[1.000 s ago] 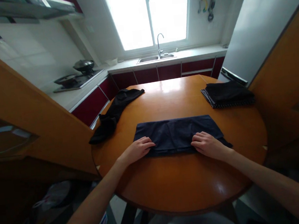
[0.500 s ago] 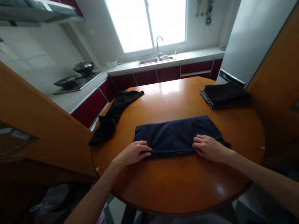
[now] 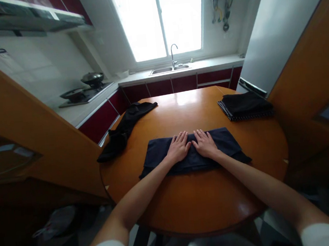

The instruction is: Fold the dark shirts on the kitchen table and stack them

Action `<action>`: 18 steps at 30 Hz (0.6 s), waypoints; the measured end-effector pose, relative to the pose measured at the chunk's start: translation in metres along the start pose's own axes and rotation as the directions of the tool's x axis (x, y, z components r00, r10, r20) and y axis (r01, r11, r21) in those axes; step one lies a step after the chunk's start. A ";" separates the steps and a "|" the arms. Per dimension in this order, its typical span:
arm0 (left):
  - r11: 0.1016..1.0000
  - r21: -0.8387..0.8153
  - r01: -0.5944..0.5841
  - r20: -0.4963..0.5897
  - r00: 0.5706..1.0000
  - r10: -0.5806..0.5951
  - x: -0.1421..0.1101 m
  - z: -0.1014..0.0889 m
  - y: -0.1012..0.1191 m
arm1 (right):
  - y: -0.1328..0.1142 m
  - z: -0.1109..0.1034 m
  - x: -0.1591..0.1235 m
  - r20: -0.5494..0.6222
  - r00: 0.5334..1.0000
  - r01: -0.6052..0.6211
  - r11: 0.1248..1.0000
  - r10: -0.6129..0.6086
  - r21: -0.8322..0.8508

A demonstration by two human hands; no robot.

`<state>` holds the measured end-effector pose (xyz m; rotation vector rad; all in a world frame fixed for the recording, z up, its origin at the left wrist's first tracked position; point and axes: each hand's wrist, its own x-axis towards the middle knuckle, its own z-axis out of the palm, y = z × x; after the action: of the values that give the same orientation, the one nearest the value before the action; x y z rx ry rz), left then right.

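Observation:
A dark navy folded garment (image 3: 225, 144) lies flat as a wide band on the wooden table, near its front. My left hand (image 3: 178, 147) rests palm down on the middle of the cloth, fingers stretched toward its far edge. Beside it, a small gap away, my right hand (image 3: 204, 144) lies flat on the same cloth with fingers spread. Both hands are open and grip nothing. The cloth under the palms is hidden.
The table (image 3: 196, 202) has a rounded front edge. A crumpled black garment (image 3: 126, 127) lies along its left side. At the back right sits a stack of folded dark clothes (image 3: 246, 105). Beyond are a counter with a sink (image 3: 161, 71), a stove (image 3: 88, 95) and a fridge (image 3: 272, 29).
Both hands have moved from the cloth's near edge, inward and forward onto its middle. Their curled fingers have straightened and now lie flat. The garment stays in place.

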<state>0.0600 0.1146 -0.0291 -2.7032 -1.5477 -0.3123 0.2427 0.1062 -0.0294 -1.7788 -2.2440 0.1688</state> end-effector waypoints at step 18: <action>0.960 -0.015 0.280 0.092 0.956 -0.278 -0.086 -0.059 -0.059 | 0.043 -0.025 -0.052 -0.048 0.998 -0.054 0.997 0.051 -0.052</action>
<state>-0.0425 0.0652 0.0083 -2.5474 -1.9687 -0.2188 0.3010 0.0645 -0.0233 -1.8505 -2.1904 0.0771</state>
